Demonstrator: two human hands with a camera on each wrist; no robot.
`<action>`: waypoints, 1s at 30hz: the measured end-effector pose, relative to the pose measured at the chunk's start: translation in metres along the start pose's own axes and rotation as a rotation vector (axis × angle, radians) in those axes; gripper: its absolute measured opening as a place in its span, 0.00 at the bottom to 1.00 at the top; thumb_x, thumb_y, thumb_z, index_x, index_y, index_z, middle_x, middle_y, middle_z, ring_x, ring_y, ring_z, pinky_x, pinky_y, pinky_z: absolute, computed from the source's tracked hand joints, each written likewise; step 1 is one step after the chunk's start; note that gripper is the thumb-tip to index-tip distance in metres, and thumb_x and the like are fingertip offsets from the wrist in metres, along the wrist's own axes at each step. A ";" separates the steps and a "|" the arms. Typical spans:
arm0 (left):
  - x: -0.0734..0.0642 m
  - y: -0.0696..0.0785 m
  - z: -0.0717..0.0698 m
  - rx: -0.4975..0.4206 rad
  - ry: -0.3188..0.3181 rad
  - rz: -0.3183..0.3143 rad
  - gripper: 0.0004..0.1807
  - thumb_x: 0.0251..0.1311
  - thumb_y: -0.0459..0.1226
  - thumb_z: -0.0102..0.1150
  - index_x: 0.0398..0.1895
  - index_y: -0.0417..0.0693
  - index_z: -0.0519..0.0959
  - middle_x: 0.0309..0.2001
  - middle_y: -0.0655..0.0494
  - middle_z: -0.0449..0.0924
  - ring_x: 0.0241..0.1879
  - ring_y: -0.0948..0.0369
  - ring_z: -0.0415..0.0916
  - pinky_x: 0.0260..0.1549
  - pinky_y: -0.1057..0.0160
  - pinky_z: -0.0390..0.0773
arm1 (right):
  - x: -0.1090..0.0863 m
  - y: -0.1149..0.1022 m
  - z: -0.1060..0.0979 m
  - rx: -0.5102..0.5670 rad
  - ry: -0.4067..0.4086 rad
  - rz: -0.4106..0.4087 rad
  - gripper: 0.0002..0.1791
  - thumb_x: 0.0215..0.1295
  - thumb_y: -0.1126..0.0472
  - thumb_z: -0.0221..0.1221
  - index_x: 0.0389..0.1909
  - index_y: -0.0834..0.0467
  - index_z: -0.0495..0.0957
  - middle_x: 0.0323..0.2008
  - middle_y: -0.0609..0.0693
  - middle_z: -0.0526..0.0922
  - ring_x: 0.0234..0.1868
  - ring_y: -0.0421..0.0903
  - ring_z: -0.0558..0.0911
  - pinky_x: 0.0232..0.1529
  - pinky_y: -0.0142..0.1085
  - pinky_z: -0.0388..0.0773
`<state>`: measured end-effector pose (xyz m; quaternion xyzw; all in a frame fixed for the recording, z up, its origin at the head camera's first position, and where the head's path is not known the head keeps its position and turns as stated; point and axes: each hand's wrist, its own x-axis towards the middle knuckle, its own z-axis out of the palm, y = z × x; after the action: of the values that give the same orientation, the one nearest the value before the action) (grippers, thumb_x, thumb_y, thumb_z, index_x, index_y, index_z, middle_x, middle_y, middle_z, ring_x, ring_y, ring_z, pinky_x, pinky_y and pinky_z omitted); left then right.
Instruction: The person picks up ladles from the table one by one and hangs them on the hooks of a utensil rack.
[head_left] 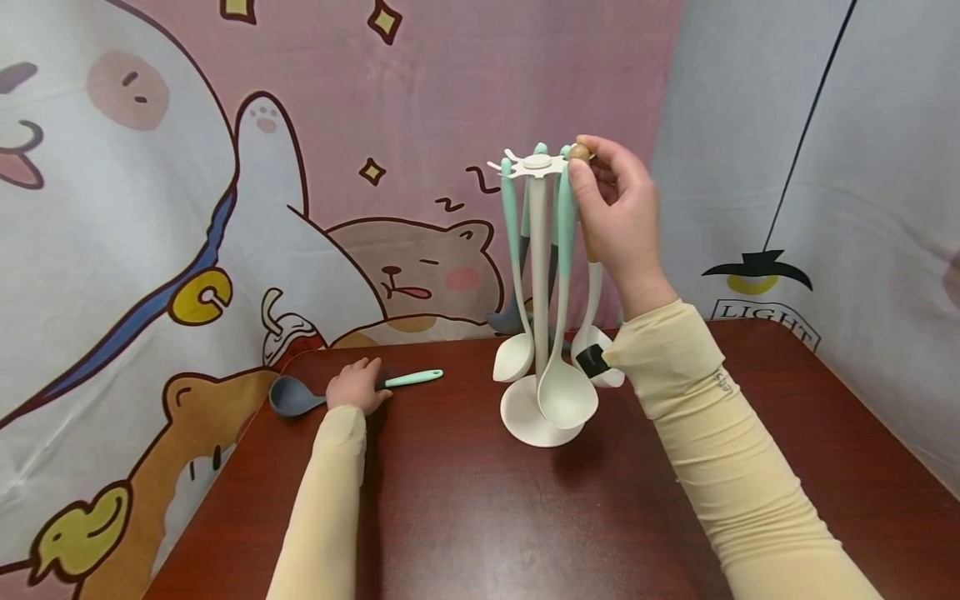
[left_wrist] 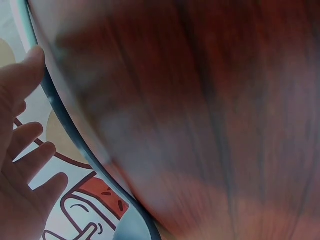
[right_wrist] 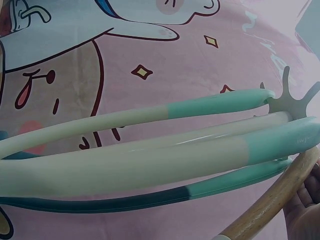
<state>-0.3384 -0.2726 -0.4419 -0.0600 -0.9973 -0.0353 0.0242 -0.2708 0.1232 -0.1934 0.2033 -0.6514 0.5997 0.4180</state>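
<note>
A white stand (head_left: 538, 250) with a round base holds several hanging kitchen utensils. At its top right hook, my right hand (head_left: 618, 196) pinches the wooden handle (right_wrist: 280, 195) of a white-headed utensil between thumb and fingers. Part of that utensil's head is hidden behind the wrist camera. On the left of the table lies a ladle (head_left: 292, 397) with a dark grey bowl and a mint handle end (head_left: 415, 377). My left hand (head_left: 355, 387) rests over its shaft. In the left wrist view the thumb is at the handle and the other fingers are loosely extended, not wrapped round it.
A white soup ladle (head_left: 567, 396) hangs at the stand's front, with a white pointed-lip spoon (head_left: 513, 358) to its left. Dark grey-headed utensils hang behind. The dark red table (head_left: 450, 508) ends against a cartoon-printed cloth (head_left: 442, 100).
</note>
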 end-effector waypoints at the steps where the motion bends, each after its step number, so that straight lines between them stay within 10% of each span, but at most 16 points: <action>1: 0.000 0.000 0.000 0.003 0.000 -0.005 0.40 0.61 0.47 0.68 0.72 0.41 0.64 0.68 0.34 0.64 0.66 0.37 0.62 0.57 0.37 0.68 | 0.000 0.000 0.000 0.000 -0.001 0.000 0.20 0.69 0.61 0.58 0.56 0.69 0.78 0.47 0.53 0.81 0.43 0.41 0.79 0.46 0.30 0.76; 30: 0.003 0.001 0.000 0.036 -0.017 0.014 0.17 0.60 0.34 0.67 0.53 0.45 0.80 0.47 0.41 0.82 0.46 0.42 0.78 0.40 0.40 0.79 | 0.000 -0.005 -0.001 -0.008 -0.020 0.070 0.21 0.69 0.60 0.58 0.58 0.67 0.77 0.48 0.53 0.80 0.45 0.42 0.78 0.49 0.30 0.75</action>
<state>-0.3408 -0.2717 -0.4418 -0.0670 -0.9975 -0.0166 0.0170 -0.2670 0.1234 -0.1902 0.1848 -0.6647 0.6092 0.3910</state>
